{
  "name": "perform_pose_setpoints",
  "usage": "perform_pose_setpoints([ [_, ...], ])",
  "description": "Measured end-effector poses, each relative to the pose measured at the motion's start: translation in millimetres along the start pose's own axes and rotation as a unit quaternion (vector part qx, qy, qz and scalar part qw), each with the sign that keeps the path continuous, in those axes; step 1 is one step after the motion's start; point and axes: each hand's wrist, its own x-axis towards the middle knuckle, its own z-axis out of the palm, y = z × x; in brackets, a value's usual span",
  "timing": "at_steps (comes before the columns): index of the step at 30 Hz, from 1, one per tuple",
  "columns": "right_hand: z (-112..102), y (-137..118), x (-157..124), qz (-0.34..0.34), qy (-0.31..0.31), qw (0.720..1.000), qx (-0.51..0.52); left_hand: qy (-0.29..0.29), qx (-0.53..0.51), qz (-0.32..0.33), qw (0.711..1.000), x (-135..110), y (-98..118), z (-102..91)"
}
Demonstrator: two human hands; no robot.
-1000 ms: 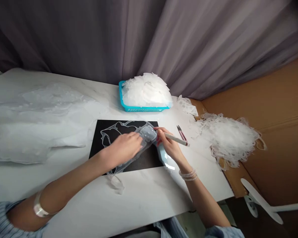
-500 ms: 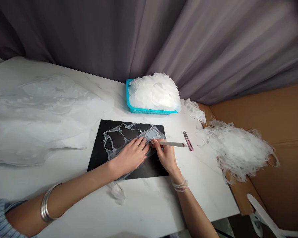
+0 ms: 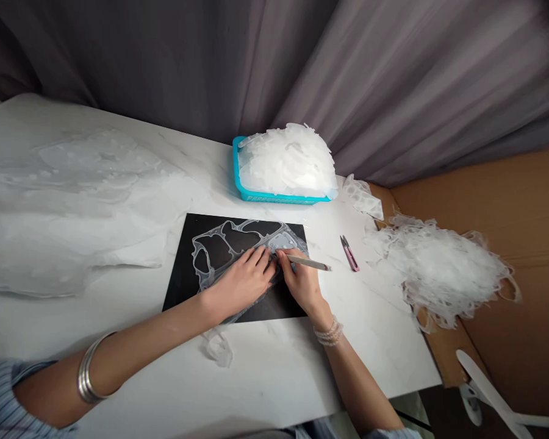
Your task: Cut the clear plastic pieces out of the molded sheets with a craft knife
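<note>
Our L hand lies open, pinning clear film steady on black mat; R hand pinches slim white tool just beside.

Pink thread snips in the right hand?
No: the right hand grips a slim pale pen-like tool, while the pink-handled metal thread snips lie apart on the white marble tabletop.

Left hand spread, right hand pinched

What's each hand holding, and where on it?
The right hand holds a slim pen-shaped tool by its lower end. The left hand holds nothing; it presses flat on clear plastic webbing.
</note>
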Motion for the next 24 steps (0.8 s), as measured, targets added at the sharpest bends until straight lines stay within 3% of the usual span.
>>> perform_pose_setpoints([
  [8, -5, -4, -17, -0.026, 0.015, 0.999, -0.033, -0.01, -0.013, -0.011, 1.0, -1, 1, -1.7],
  [14, 6, -1, -15, -0.053, 0.03, 0.998, -0.028, -0.007, -0.03, -0.011, 0.999, 0, 0, -1.4],
  [24, 0, -14, -24, -0.093, -0.038, 0.989, -0.107, -0.009, -0.035, -0.018, 0.999, -4, 2, 4.7],
])
